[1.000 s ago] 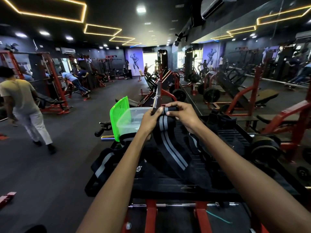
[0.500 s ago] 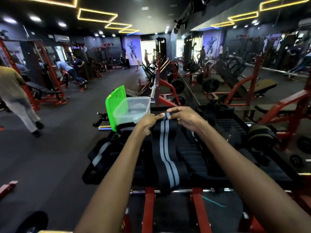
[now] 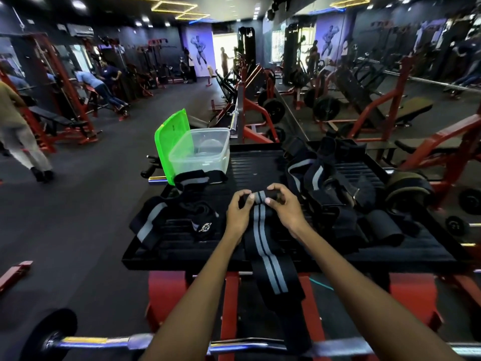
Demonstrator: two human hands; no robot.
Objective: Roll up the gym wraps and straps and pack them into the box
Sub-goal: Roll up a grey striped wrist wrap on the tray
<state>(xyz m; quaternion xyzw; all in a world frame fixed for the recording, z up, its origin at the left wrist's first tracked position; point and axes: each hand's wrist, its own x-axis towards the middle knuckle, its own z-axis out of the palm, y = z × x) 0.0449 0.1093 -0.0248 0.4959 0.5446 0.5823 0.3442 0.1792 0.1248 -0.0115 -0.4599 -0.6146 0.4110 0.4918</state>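
The wrap (image 3: 263, 246) you are working on is a long band of black woven fabric with two grey stripes down its length. Its far end is turned over into a small tight roll, and the rest runs flat toward you across the black ribbed worktop (image 3: 260, 162), over the near edge and down past the chrome bar (image 3: 338, 347) below.

Your left hand (image 3: 238, 213) curls round the left end of the roll, thumb and fingertips pinching it. Your right hand (image 3: 285, 207) does the same on the right end, fingers arched over the top and thumb pressed against the near face. Both grips are closed on the wrap, with only the striped middle of the roll showing between them.

Just left of your hands lies a heap of loose straps (image 3: 177, 220), black with a grey stripe and a small white logo patch. To the right sits a second pile of straps (image 3: 320, 178), crumpled and overlapping. At the far left corner of the worktop stands the box (image 3: 205, 157), a clear plastic tub with rounded corners, its bright green lid (image 3: 173, 142) propped upright against its left side. A folded black strap (image 3: 197, 179) lies touching the box's near wall.
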